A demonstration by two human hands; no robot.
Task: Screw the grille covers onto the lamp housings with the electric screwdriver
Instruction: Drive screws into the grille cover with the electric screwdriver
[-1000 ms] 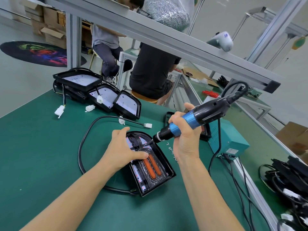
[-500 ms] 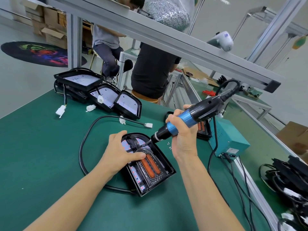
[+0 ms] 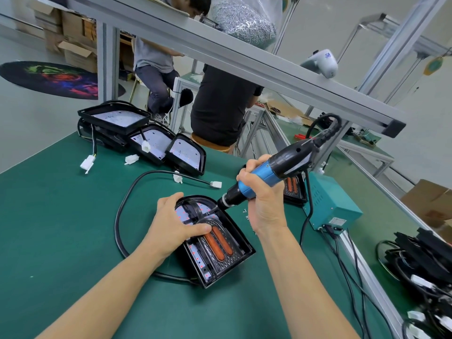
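Tabletop (image 3: 61,228), green mat, carries one lamp housing (image 3: 241,255) at frame centre with grille cover (image 3: 221,245) seated inside. Left hand (image 3: 175,226) rests on the housing's upper left part, fingers curled over its rim, thumb pressed on the grille. Right hand (image 3: 263,199) has fingers clamped round the electric screwdriver (image 3: 271,174), bit tip down at the housing's top right edge. Black cable (image 3: 127,192) loops round the housing on the left. Three open housings (image 3: 151,140) stacked at upper left. One teal power box (image 3: 330,201) right of the screwdriver. Loose screws (image 3: 247,215) just beside the right hand.
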